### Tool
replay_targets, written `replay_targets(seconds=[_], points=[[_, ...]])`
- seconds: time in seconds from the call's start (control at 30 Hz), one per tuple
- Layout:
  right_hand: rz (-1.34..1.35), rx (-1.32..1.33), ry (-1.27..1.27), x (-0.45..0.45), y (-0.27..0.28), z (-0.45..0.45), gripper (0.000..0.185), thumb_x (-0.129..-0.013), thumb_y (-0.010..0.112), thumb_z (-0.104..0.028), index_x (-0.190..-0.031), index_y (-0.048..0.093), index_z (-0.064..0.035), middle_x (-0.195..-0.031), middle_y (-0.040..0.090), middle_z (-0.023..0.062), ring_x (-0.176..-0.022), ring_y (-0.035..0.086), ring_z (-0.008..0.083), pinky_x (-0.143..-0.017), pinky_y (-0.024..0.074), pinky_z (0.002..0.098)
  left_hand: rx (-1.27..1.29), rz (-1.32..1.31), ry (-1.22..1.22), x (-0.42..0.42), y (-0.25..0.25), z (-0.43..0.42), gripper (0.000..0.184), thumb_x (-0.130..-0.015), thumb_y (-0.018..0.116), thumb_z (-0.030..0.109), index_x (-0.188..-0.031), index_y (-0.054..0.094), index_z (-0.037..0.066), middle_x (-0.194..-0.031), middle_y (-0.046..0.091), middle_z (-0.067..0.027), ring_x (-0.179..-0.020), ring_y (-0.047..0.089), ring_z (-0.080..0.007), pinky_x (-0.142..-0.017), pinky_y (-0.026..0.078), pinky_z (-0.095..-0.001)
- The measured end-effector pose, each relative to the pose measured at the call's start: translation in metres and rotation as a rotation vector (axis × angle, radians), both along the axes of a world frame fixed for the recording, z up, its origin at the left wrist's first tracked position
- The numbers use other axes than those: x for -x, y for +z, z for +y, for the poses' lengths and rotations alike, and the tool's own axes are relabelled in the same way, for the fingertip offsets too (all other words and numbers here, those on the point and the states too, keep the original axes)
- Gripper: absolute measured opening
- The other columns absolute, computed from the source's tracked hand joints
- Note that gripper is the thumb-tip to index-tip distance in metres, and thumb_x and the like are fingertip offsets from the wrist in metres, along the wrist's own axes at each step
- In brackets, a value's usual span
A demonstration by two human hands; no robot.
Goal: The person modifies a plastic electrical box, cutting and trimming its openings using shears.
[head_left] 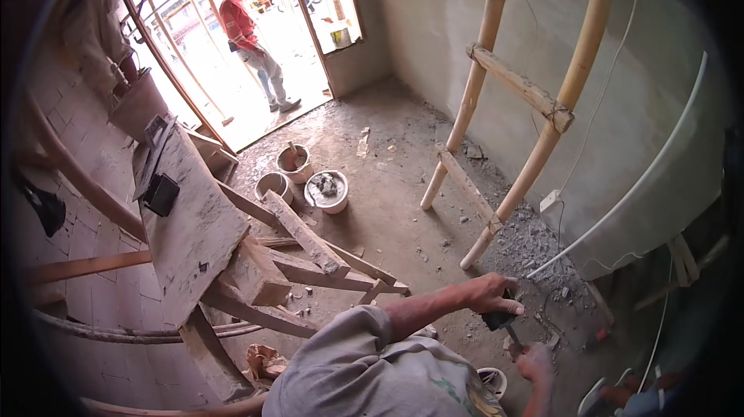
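Note:
My left hand (496, 296) is closed around a dark, blocky object (497, 319) with a greenish tint; its kind is unclear. A thin dark shaft (511, 334) runs from below it toward my right hand (535, 363). My right hand is curled and slightly blurred, gripping a small brownish piece (515, 349) at the lower end of that shaft. Both hands are in front of my grey shirt (372, 374), over the rubble-strewn floor (418, 223).
A bamboo ladder (535, 161) leans at the right wall beside a white pipe (628, 184). Several buckets, one a white bucket (327, 191) with grey mix, stand by a plank bench (186, 223). A person (240, 25) stands in the doorway; another's feet (601, 395) show lower right.

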State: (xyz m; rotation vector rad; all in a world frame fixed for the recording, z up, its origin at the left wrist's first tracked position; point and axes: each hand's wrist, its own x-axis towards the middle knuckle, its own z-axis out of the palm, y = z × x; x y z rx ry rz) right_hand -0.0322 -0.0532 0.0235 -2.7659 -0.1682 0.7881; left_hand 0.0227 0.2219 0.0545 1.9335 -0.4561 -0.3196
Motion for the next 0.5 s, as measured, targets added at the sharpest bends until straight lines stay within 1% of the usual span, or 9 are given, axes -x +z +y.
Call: replay_targets(seconds=[0.03,0.07,0.17,0.2,0.23,0.3,0.37,0.4,0.5], points=[[-0.064,0.024,-0.047,0.001,0.003,0.003,0.033,-0.085,0.065,-0.037,-0.094,0.073,-0.0063,-0.085,0.069,0.0215,-0.084,0.067,0.04,-0.075,0.0502,0.049,-0.002,-0.012,0.009,0.0,0.0,0.002,0.07,-0.08,0.067,0.066,-0.093,0.063,-0.003,-0.077,0.064,-0.0186,-0.074,0.065,-0.0293,-0.066,0.05,-0.042],[-0.123,0.049,-0.095,0.004,0.006,0.007,0.029,-0.086,0.064,-0.032,-0.096,0.073,-0.0062,-0.084,0.07,0.0205,-0.083,0.067,0.0384,-0.075,0.0501,0.0487,0.046,0.058,0.174,0.0,-0.002,0.006,0.07,-0.08,0.067,0.065,-0.094,0.063,-0.003,-0.078,0.065,-0.0177,-0.075,0.065,-0.0278,-0.068,0.05,-0.0408],[-0.138,0.085,-0.389,0.002,0.051,0.02,0.034,-0.088,0.062,-0.03,-0.112,0.067,-0.0058,-0.097,0.068,0.0241,-0.093,0.065,0.042,-0.08,0.0499,0.0498,0.172,0.312,0.581,-0.009,-0.012,0.027,0.069,-0.081,0.067,0.064,-0.098,0.064,-0.002,-0.083,0.066,-0.0136,-0.081,0.063,-0.0219,-0.074,0.049,-0.0361],[-0.123,0.019,-0.346,-0.005,0.055,0.021,0.038,-0.088,0.062,-0.029,-0.117,0.064,-0.0043,-0.103,0.066,0.0255,-0.096,0.063,0.0437,-0.081,0.0501,0.0494,0.202,0.431,0.646,-0.018,-0.017,0.035,0.069,-0.081,0.067,0.064,-0.101,0.065,-0.002,-0.085,0.067,-0.0115,-0.084,0.061,-0.0191,-0.077,0.049,-0.0337],[-0.095,-0.033,-0.332,-0.007,0.05,0.015,0.042,-0.088,0.063,-0.028,-0.121,0.061,-0.0029,-0.108,0.064,0.0268,-0.1,0.062,0.0454,-0.083,0.0504,0.0491,0.337,0.468,0.563,-0.017,-0.017,0.038,0.068,-0.084,0.059,0.066,-0.102,0.064,0.001,-0.085,0.067,-0.0101,-0.078,0.063,-0.0191,-0.068,0.05,-0.0329],[-0.429,-0.246,-0.131,-0.003,0.032,0.012,0.022,-0.086,0.064,-0.026,-0.093,0.067,-0.0056,-0.09,0.066,0.0224,-0.086,0.061,0.0452,-0.073,0.0485,0.0523,0.596,0.573,0.392,-0.018,-0.022,0.046,0.068,-0.09,0.043,0.071,-0.105,0.062,0.008,-0.084,0.066,-0.0073,-0.065,0.067,-0.0189,-0.049,0.053,-0.0311],[-0.418,-0.252,-0.104,0.001,0.055,0.028,0.021,-0.082,0.06,-0.007,-0.103,0.061,-0.0076,-0.093,0.066,0.0203,-0.088,0.063,0.0413,-0.073,0.0502,0.0502,0.756,0.656,0.374,-0.01,-0.009,0.032,0.071,-0.089,0.041,0.073,-0.104,0.062,0.007,-0.081,0.066,-0.0077,-0.062,0.065,-0.019,-0.049,0.052,-0.0311],[-0.471,-0.232,-0.06,0.001,0.063,0.033,0.025,-0.081,0.062,-0.005,-0.105,0.059,-0.0068,-0.096,0.064,0.0186,-0.093,0.062,0.0395,-0.076,0.0504,0.0482,0.82,0.686,0.393,-0.007,0.001,0.025,0.071,-0.09,0.041,0.073,-0.105,0.062,0.007,-0.081,0.067,-0.008,-0.061,0.064,-0.019,-0.049,0.052,-0.0311],[-0.624,-0.175,0.029,-0.003,0.089,0.043,0.043,-0.072,0.066,0.001,-0.113,0.055,-0.0047,-0.108,0.059,0.0151,-0.108,0.055,0.0363,-0.088,0.0471,0.0457,0.873,0.742,0.303,-0.012,-0.017,0.02,0.069,-0.091,0.04,0.071,-0.106,0.063,0.007,-0.082,0.067,-0.009,-0.061,0.064,-0.0185,-0.049,0.052,-0.0314]])
